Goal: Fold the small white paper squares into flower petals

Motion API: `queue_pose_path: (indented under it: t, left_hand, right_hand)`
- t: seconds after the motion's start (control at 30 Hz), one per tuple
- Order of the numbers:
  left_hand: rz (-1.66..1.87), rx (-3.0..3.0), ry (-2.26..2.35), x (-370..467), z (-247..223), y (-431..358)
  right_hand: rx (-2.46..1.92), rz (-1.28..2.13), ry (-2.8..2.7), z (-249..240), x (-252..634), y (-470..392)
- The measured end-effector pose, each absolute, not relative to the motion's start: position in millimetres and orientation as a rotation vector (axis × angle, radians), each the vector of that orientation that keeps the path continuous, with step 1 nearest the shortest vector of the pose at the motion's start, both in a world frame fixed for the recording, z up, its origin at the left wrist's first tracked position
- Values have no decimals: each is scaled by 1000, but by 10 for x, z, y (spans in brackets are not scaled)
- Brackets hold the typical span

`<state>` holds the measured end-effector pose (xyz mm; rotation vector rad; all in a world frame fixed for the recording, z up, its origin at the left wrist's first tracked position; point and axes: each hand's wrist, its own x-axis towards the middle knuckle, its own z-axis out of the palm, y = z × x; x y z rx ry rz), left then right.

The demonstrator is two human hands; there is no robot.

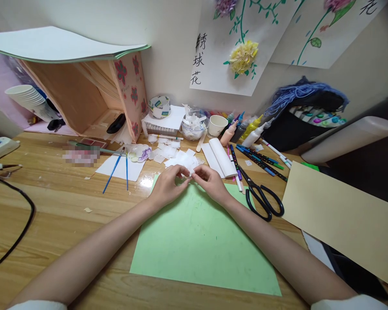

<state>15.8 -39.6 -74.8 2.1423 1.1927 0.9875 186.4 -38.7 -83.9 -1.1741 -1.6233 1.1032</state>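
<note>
My left hand and my right hand meet above the far edge of a green sheet. Both have thumb and fingers pinched around a small piece of white paper between them. Just beyond the fingertips, white paper squares lie in a loose pile, with more scraps behind them. A folded white sheet rests right of the pile. Black-handled scissors lie by my right forearm, partly over the green sheet's edge.
Two blue brushes lie on white paper at left. Behind stand a tape roll, a bowl of scraps, a paper cup and paint bottles. Several pens and a tan board are at right; a black cable curves at left.
</note>
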Motion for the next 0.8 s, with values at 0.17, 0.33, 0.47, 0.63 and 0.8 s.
queue_pose_path:
  t: [0.17,0.33,0.47,0.63,0.8]
  left_hand:
    - [981,2162,1187,158,-732,-417]
    - [991,2159,1208,161,-708,-424]
    - [993,2167,1209,160,-696,-412]
    - [1019,2128,1211,154,-691,-422]
    - [1044,2135,1210,149,-697,-430]
  right_hand:
    - [-1181,1112,-1605,-836,1869,-380]
    - [-1161,1143,-1611,-812,1868,-393]
    - [-1164,1119,-1656,-800,1862,-404]
    - [-1185,1065,-1668,-789,1853,-415]
    - [-1171,1060,-1647,-786,1848,-420]
